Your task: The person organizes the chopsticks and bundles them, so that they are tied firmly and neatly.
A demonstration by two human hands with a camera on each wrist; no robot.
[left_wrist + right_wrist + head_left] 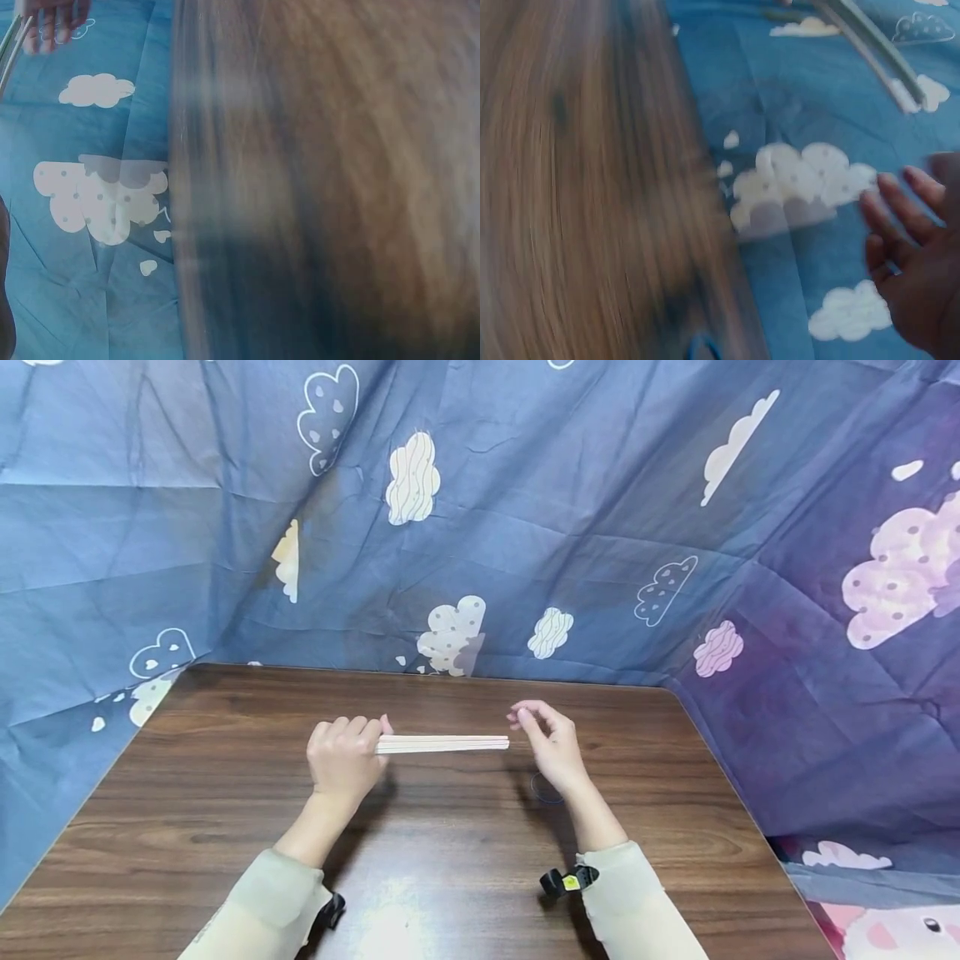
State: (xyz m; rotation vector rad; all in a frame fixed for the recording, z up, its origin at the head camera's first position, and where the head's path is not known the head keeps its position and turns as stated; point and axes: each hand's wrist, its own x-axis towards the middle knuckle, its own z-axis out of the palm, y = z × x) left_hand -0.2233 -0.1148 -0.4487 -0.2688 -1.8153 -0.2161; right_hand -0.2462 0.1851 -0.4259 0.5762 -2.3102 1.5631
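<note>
My left hand [345, 756] grips one end of a bundle of slim white sticks [442, 743], held roughly level above the table and reaching toward the right. Their exact kind cannot be told. Just past the free end is my right hand [553, 747], its fingers loosely bent and holding nothing. In the right wrist view the sticks [877, 52] appear apart from the right hand's fingers [907, 214]. A thin blue loop [534, 789] lies on the table below the right wrist. The left wrist view catches only a bit of the sticks [13, 56] at its edge.
The brown wood-grain table [450, 852] ends at a blue cloud-print cloth [510, 552] hanging behind and along the sides. Black wrist devices [555, 883] sit at both cuffs. A pink-and-white printed figure [900, 931] shows at the lower right.
</note>
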